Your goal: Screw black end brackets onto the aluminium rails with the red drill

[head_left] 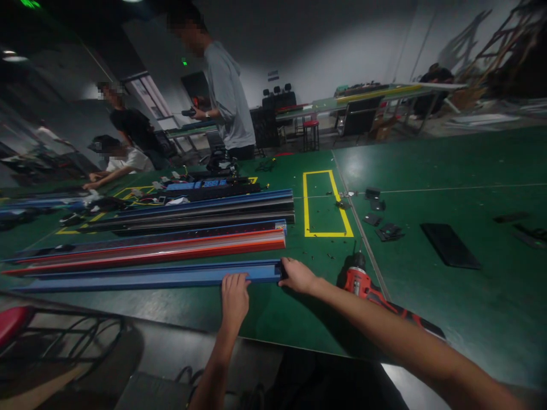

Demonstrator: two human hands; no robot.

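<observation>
A long blue profile (pixel 162 279) lies near the front edge of the green table. My left hand (pixel 235 297) is closed over its near side, close to the right end, with the fingers over the rim. At that end, my right hand (pixel 298 277) pinches a small black end piece (pixel 282 270) against the profile; the fingers partly hide it. Just behind lie a red profile (pixel 171 252) and more blue and black profiles (pixel 205 208). A red and black cordless drill (pixel 359 280) rests beside my right forearm, its bit pointing away from me.
Small black parts (pixel 388 231), loose screws and a flat black panel (pixel 450 245) lie to the right. Yellow tape (pixel 305 205) marks a rectangle on the table (pixel 427 165). A red stool (pixel 15 327) stands front left. Several people are beyond the table, one standing (pixel 231 97).
</observation>
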